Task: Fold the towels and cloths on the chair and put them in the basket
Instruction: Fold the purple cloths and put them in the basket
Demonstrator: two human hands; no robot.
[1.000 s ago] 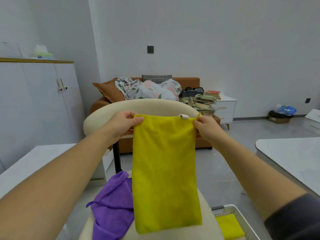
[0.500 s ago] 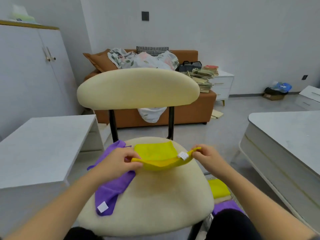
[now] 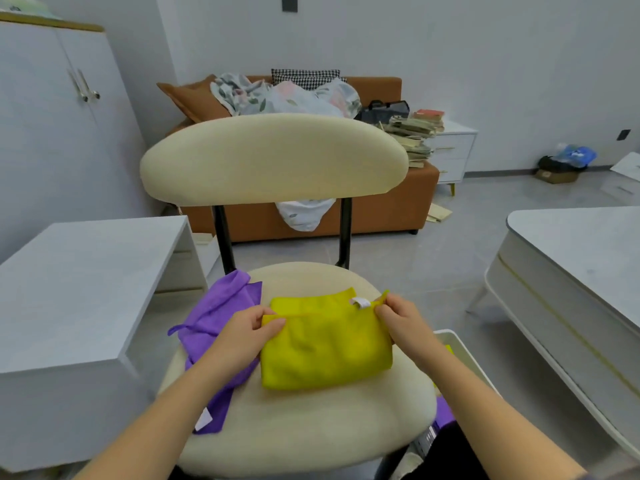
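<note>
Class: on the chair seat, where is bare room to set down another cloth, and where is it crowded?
Bare: the seat front, nearer than the yellow cloth; a strip behind it. Crowded: the middle, where left hand and right hand pinch it, and the left side under the purple cloth.

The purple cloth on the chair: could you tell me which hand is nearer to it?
Left. The left hand overlaps the purple cloth at its edge; the right hand pinches the yellow cloth at its opposite corner.
</note>
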